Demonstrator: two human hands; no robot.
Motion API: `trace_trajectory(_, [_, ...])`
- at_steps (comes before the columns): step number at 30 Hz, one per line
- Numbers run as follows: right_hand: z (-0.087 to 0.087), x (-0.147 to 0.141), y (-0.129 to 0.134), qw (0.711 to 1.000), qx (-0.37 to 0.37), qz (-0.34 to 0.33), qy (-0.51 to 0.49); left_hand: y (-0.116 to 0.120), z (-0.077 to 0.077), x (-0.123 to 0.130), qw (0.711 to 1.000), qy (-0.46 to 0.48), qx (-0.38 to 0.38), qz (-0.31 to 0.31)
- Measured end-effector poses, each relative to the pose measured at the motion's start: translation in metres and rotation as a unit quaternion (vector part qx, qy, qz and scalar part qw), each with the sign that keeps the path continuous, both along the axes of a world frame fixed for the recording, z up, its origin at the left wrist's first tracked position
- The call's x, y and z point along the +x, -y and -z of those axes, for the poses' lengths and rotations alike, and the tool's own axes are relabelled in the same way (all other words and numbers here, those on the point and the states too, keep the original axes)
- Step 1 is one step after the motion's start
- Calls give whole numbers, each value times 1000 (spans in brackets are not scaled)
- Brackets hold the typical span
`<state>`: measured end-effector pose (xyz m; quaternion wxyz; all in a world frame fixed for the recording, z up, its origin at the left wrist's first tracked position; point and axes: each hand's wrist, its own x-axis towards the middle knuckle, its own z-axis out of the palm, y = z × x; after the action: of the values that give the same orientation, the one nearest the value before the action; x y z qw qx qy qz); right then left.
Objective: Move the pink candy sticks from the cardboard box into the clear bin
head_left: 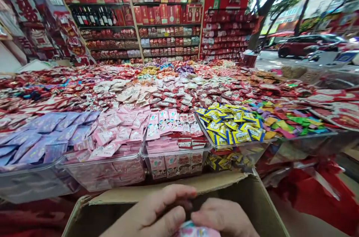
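Note:
My left hand (157, 211) and my right hand (221, 216) are close together over an open cardboard box (174, 190). Between them, at the bottom edge, a pink and white candy packet (198, 230) shows in part, with touches of blue. The right hand's fingers are curled against it. My left hand is bent around its other side, thumb beside the packet and index finger reaching forward. The lower part of both grips is cut off by the frame, so how many packets are held cannot be seen.
Clear plastic bins stand past the box: purple packets (42, 136), pink packets (120, 128), stacked pink and red packets (171, 125), yellow-and-blue packets (232, 125) and multicoloured ones (286, 121). More packets spread behind. Shelves (165, 16) line the back; red cloth (314, 196) hangs right.

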<state>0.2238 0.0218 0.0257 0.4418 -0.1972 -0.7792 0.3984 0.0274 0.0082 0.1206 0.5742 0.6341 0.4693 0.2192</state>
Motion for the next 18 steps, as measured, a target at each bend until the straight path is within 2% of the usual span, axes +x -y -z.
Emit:
trace_trajectory(2, [-15,-2,0,999,24,2,-33,6,13,3,993,102,-55,-14])
trace_trajectory(3, [-22,-4,1,999,11,6,-42,8,19,3,985,147,-86,-26])
trace_trajectory(4, [-28,-7,2,999,-24,10,-47,8,24,2,976,183,-105,-46])
trace_trajectory(6, [-37,-13,3,987,-147,4,-67,8,30,-1,962,229,-106,-99])
trace_trajectory(8, [-42,-21,3,957,-269,-4,-110,6,31,-4,954,249,-73,-153])
trace_trajectory(10, [-45,-27,0,935,-329,-1,-134,6,30,-6,949,256,-37,-181])
trace_trajectory(13, [-50,-35,-6,929,-352,42,-107,7,32,-5,949,261,1,-178])
trace_trajectory(18, [-55,-38,-7,922,-367,98,-69,12,47,-1,949,287,18,-127])
